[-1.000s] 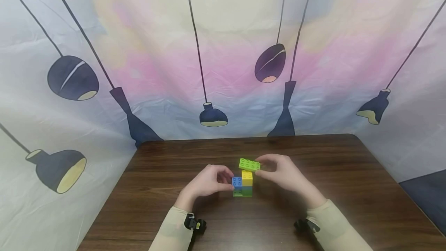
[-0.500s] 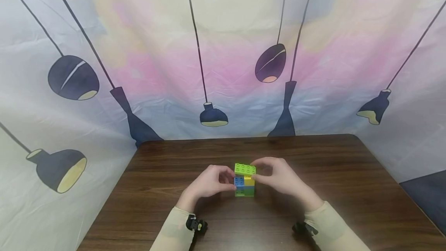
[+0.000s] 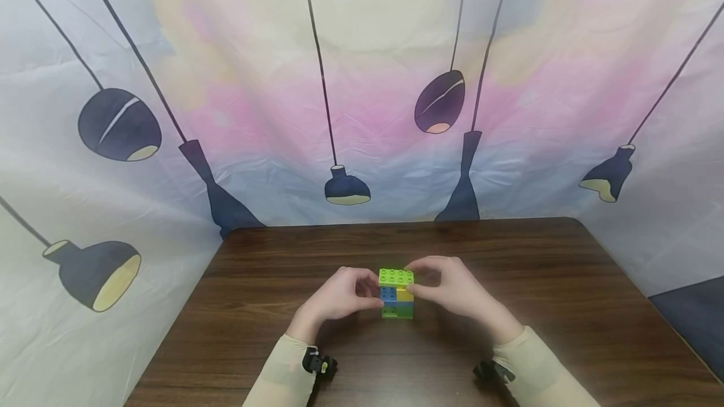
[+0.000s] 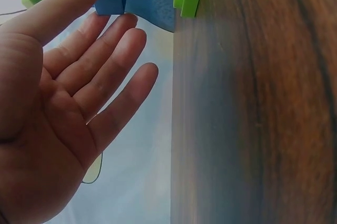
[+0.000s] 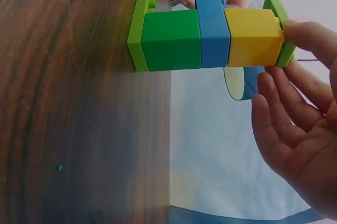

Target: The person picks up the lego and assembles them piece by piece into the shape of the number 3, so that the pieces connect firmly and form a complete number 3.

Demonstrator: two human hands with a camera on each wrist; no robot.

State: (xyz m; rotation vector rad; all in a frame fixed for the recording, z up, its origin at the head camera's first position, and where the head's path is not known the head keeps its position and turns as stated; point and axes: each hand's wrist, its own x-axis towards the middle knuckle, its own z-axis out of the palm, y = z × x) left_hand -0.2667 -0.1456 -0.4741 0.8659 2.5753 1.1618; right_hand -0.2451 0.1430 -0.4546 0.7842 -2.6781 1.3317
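Note:
A toy-brick stack stands on the table, best seen side-on in the right wrist view. From the bottom it has a lime-green plate [image 5: 137, 37], a green brick [image 5: 171, 40], a blue brick [image 5: 213, 37] and a yellow brick [image 5: 254, 37]. Over the yellow one lies a second lime-green plate [image 3: 396, 277], slightly tilted in the right wrist view. My right hand [image 3: 452, 284] pinches this upper plate at its right end, thumb in front. On the left side, my left hand [image 3: 340, 295] holds the blue brick's end between thumb and fingers; its index finger stands apart in the left wrist view.
The dark wooden table [image 3: 271, 256] reaches back to a cloth backdrop [image 3: 384, 112] printed with hanging lamps. A tiny green speck [image 5: 59, 168] lies on the tabletop in the right wrist view. Black wrist cameras sit at both cuffs.
The right hand has carried the upper lime-green plate left and down onto the yellow brick, and it now lines up with the stack. The stack and left hand have shifted slightly right.

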